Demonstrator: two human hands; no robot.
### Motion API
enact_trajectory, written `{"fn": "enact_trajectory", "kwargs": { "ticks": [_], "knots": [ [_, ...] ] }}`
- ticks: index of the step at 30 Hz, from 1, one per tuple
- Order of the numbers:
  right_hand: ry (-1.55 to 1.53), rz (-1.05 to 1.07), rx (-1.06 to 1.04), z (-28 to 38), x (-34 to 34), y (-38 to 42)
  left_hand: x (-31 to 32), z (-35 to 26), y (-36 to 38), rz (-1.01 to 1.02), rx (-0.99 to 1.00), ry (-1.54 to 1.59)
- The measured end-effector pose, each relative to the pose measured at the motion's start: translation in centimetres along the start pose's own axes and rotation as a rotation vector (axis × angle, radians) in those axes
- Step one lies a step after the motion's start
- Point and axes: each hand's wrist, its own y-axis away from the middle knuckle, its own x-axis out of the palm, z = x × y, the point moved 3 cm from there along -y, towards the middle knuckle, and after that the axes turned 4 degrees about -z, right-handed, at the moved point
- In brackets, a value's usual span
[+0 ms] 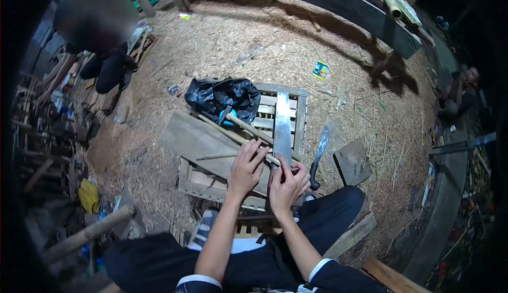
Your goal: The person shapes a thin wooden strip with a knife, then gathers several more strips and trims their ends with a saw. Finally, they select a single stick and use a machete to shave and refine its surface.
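Observation:
My left hand (246,170) bends its fingers over a short pale wooden stick (272,159). At the stick's other end, the thumb and fingers of my right hand (289,185) pinch it. Under the stick lies a handsaw (283,126), its blade pointing away from me and its handle partly hidden by my right hand. Left of the blade, a hammer (248,127) with a wooden handle rests beside a thin stick (219,156) and a wide board (193,137). All of these sit on a slatted wooden frame (301,118).
A black plastic bag (206,98) lies at the frame's far left. To the right are a knife (322,143) with a dark handle and a wood block (353,161). A heavy beam (317,2) crosses the back. One person (108,68) crouches left; another (459,94) sits right.

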Motion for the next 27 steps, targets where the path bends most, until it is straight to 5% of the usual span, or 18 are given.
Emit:
{"fn": "enact_trajectory", "kwargs": {
  "ticks": [15, 22, 27],
  "knots": [
    [0.019, -0.012, -0.037, 0.0, 0.7, -0.2, -0.4, 1.0, 1.0, -0.074, 0.083, 0.192],
    [0.119, -0.077, -0.241, 1.0, -0.5, 0.4, -12.1, -1.3, 5.3, -0.274, -0.025, 0.066],
    [-0.136, 0.011, -0.452, 10.8, -2.9, 5.3, -22.6, -2.0, 13.4, -0.452, -0.17, -0.048]
  ]
}}
